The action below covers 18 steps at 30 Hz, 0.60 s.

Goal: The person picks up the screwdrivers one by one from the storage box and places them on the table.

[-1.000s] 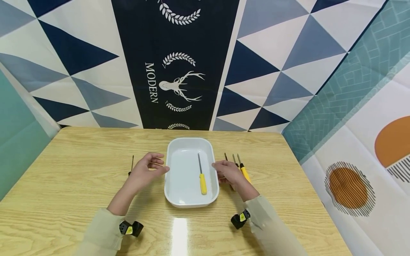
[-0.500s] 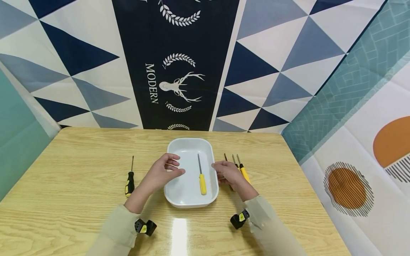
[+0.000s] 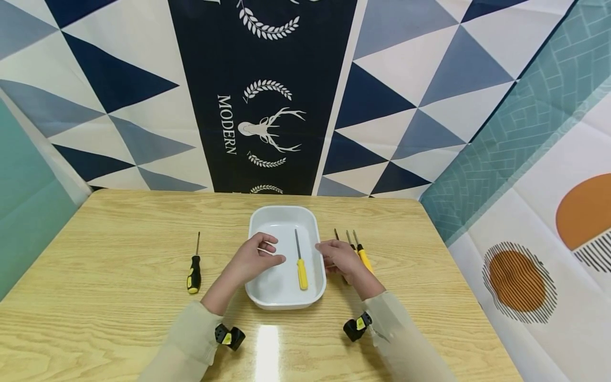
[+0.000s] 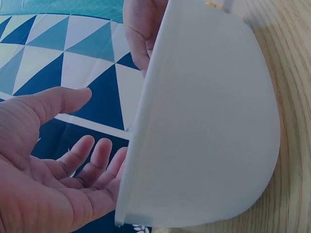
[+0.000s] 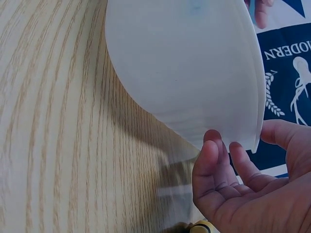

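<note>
A white tray (image 3: 274,294) stands on the wooden table, and a screwdriver (image 3: 302,273) with a yellow handle lies in its right half. My left hand (image 3: 255,258) is over the tray's left side, thumb and fingers apart with nothing between them; the screwdriver is to its right. In the left wrist view this hand (image 4: 63,179) shows beside the tray's rim (image 4: 146,107). My right hand (image 3: 341,260) holds the tray's right rim. In the right wrist view its thumb (image 5: 279,132) is at the rim and its fingers (image 5: 206,160) are against the outer wall.
A black-and-yellow screwdriver (image 3: 193,275) lies left of the tray. To the right are several more screwdrivers (image 3: 365,257), partly hidden by my right hand. A patterned cloth (image 3: 267,95) hangs behind the table's back edge.
My left hand has moved right, from the tray's left rim to over its inside, uncovering the black-and-yellow screwdriver. My right hand and the tray have stayed in place.
</note>
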### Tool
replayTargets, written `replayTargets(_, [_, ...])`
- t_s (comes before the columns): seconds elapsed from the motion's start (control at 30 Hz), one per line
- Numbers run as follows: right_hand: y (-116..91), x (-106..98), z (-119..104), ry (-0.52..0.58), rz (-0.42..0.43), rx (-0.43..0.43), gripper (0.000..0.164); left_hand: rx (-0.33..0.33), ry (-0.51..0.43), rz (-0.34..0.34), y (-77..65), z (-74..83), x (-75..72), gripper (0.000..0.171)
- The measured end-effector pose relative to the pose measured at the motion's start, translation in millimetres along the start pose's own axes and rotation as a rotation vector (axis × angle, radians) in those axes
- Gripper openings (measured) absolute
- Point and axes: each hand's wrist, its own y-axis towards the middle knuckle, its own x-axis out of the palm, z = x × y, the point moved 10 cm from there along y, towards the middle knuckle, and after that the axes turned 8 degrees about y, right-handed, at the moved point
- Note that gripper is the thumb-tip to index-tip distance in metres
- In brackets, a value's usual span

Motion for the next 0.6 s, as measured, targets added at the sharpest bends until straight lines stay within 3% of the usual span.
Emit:
replayTargets(0.17, [-0.3,0.3,-1.1,-0.002,0.001,0.001,0.039,-0.034,0.035,-0.001,1.6,1.8,4.4,0.045])
replayTargets(0.37, [0.2,-0.3,-1.5,-0.004,0.007,0.005,0.039,-0.031,0.057,-0.012,4.7,5.3,13.3,0.047])
replayTargets(0.6, [1.6,-0.5,0.4,-0.007,0.007,0.003,0.039,-0.053,0.102,-0.062,7.0,6.3,29.7,0.046])
